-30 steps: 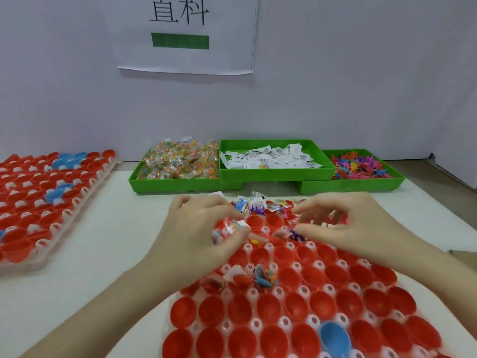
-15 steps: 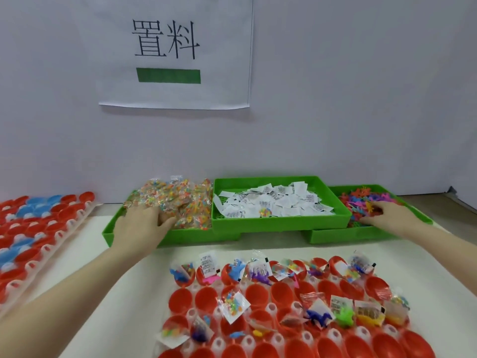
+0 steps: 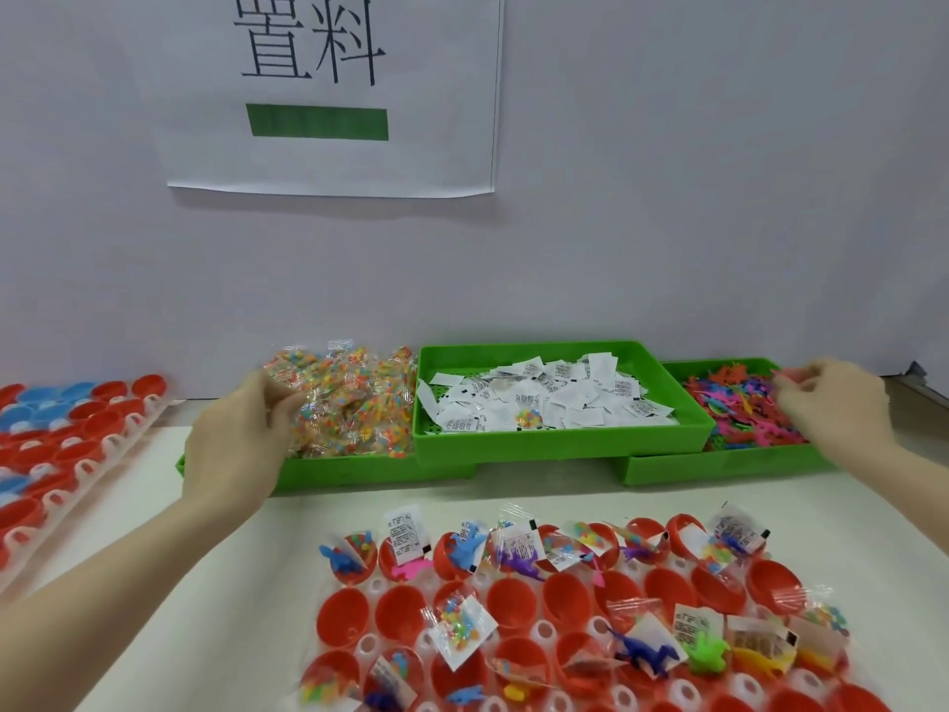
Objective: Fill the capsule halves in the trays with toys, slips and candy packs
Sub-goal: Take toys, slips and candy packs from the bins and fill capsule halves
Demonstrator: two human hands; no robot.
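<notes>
Centre green bin point(image 3: 560, 449) holds paper slips point(image 3: 544, 398); take it as landmark. Left of it, candy packs point(image 3: 349, 398); left hand point(image 3: 241, 444) there, grip curled round packs at pile edge. Right of it, toys point(image 3: 739, 408); right hand point(image 3: 832, 403) there, grip pinching, item unclear. Nearer than bin, capsule tray point(image 3: 565, 614): far row filled, second row mostly empty red halves, third partly filled. Roughly early to midway; many halves left. Far left, second tray point(image 3: 77, 439). White surface point(image 3: 231, 608), pale wall, printed sign point(image 3: 328, 89) above bin.
</notes>
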